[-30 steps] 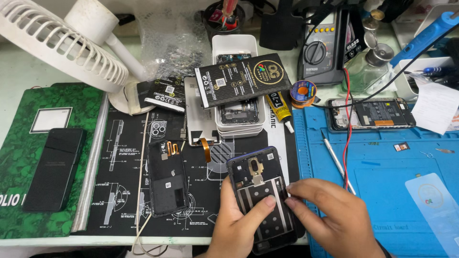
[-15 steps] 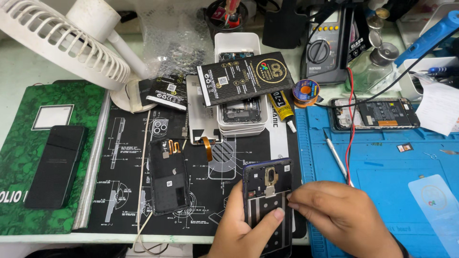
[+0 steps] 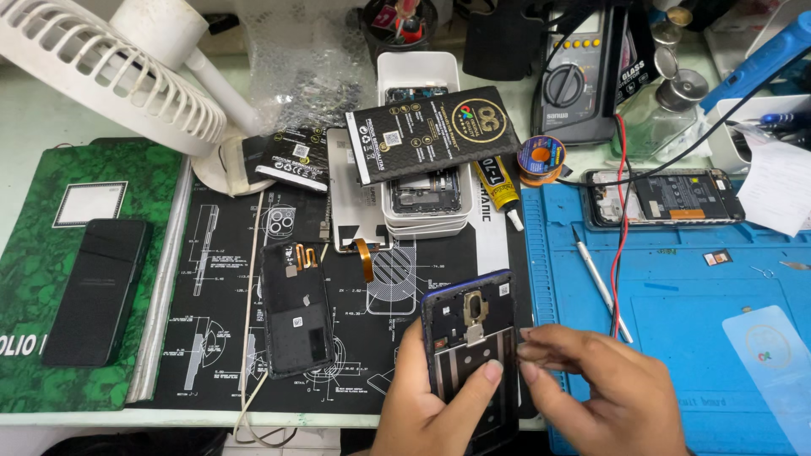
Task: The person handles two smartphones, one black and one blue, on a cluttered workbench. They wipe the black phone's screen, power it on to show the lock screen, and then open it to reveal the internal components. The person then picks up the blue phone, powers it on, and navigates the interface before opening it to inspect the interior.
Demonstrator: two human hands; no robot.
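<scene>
Both hands sit lower and closer to the near edge than 1 second ago, and the dark blue opened phone frame (image 3: 469, 338) has tilted up with them. The left hand (image 3: 431, 405) cradles this frame from beneath, its thumb pressed flat along the lower right side while the other fingers are hidden behind the body. The right hand (image 3: 604, 393) hovers just right of the frame, fingertips (image 3: 530, 348) drawn together at its right edge; whether they pinch a small part cannot be told.

Judging from this grip, steady work calls for keeping the frame supported from below and the right fingertips light, since the exposed inner plate looks thin and rigid, with a brass-coloured ring near the top.

Left of the left thumb lies a black plastic phone back cover (image 3: 296, 308) on a black printed rubbery work mat (image 3: 211, 279); right of the right fingers spreads a blue silicone repair mat (image 3: 676, 287).
</scene>
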